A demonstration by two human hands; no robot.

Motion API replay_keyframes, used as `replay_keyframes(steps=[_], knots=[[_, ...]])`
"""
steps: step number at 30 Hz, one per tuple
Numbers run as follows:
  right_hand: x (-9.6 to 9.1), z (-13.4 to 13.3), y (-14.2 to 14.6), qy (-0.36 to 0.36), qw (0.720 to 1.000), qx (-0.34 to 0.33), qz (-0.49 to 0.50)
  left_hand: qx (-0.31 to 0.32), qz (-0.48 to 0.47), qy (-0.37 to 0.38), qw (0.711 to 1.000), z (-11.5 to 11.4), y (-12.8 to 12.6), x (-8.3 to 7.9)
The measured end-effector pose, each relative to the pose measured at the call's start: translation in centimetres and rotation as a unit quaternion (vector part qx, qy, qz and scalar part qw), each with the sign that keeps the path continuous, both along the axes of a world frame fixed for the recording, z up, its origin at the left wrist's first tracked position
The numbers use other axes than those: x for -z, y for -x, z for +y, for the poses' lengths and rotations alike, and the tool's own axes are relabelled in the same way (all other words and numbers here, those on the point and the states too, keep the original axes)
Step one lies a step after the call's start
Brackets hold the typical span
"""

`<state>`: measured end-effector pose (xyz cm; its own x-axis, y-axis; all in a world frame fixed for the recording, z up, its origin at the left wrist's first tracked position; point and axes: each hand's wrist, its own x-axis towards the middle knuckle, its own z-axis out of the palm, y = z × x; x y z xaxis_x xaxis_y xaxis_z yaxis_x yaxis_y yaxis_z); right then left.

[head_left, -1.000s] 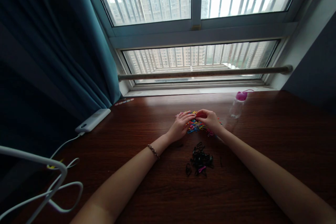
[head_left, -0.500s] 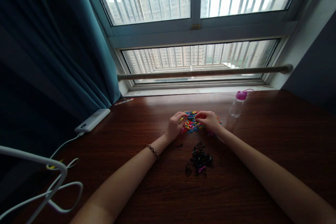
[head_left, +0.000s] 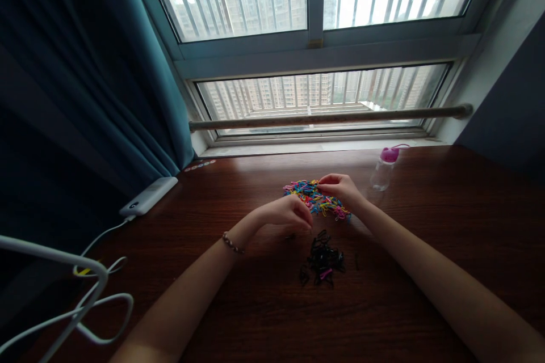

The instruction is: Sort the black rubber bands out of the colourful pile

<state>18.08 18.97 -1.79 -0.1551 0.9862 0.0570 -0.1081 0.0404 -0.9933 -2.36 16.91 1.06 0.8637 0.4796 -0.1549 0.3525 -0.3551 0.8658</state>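
My left hand (head_left: pixel 292 211) curled near black pile (head_left: pixel 326 261) | right hand (head_left: pixel 338 184) at coloured pile's (head_left: pixel 330 204) edge | closure, contents: can't tell, both | piles apart on bench (head_left: pixel 238 178), presumably against mixing

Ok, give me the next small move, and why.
Probably lower the left hand to the black pile: it hangs near that pile's far edge, while the right hand is at the coloured pile. I can't tell whether the left holds anything.

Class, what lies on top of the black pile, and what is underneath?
A pink piece lies on the black pile, toward its near edge. What is underneath is covered.
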Motion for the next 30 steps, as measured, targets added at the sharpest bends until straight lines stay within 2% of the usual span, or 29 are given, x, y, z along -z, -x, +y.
replay_keyframes(steps=[3, 5, 6, 9, 11, 12, 14, 17, 20, 22, 24, 26, 28, 30], knots=[[-1.1, -0.2, -0.5, 0.028, 0.997, -0.066, -0.005, 0.057, 0.038, 0.001, 0.998, -0.3, -0.2, 0.4], [-2.3, -0.8, -0.7, 0.035, 0.984, -0.167, -0.047, 0.075, 0.044, -0.003, 0.996, -0.3, -0.3, 0.6], [-2.9, -1.2, -0.7, 0.039, 0.969, -0.233, -0.077, 0.079, 0.048, -0.002, 0.996, -0.2, -0.3, 0.7], [-4.4, -2.6, -0.2, 0.063, 0.883, -0.433, -0.168, 0.079, 0.064, 0.005, 0.995, -0.1, -0.1, 0.4], [-4.8, -3.3, 0.2, 0.075, 0.827, -0.513, -0.217, 0.075, 0.074, 0.0, 0.994, 0.0, 0.1, 0.0], [-4.9, -3.4, 0.3, 0.077, 0.811, -0.53, -0.235, 0.071, 0.079, -0.01, 0.994, 0.1, 0.2, -0.2], [-4.7, -3.3, 0.2, 0.082, 0.81, -0.521, -0.257, 0.046, 0.097, -0.042, 0.993, 0.1, 0.4, -0.5], [-3.9, -2.8, -0.3, 0.1, 0.838, -0.451, -0.291, -0.025, 0.177, -0.084, 0.98, -0.3, 0.4, -0.7], [-3.3, -2.6, -0.3, 0.082, 0.834, -0.405, -0.366, -0.071, 0.269, -0.066, 0.958, -1.1, -0.1, -0.4], [-3.0, -2.9, 0.1, 0.037, 0.814, -0.394, -0.426, -0.067, 0.282, -0.001, 0.957, -1.7, -0.5, -0.2], [-2.9, -3.3, 0.6, 0.001, 0.793, -0.399, -0.46, -0.035, 0.259, 0.084, 0.962, -2.3, -1.0, -0.2], [-3.0, -3.6, 0.9, 0.005, 0.774, -0.433, -0.462, 0.011, 0.221, 0.149, 0.964, -2.7, -1.3, -0.5], [-3.4, -3.8, 1.0, 0.011, 0.757, -0.462, -0.461, 0.043, 0.19, 0.175, 0.965, -2.9, -1.4, -1.0], [-4.2, -4.2, 1.1, -0.033, 0.744, -0.444, -0.498, 0.052, 0.18, 0.156, 0.97, -2.9, -1.3, -1.7]])
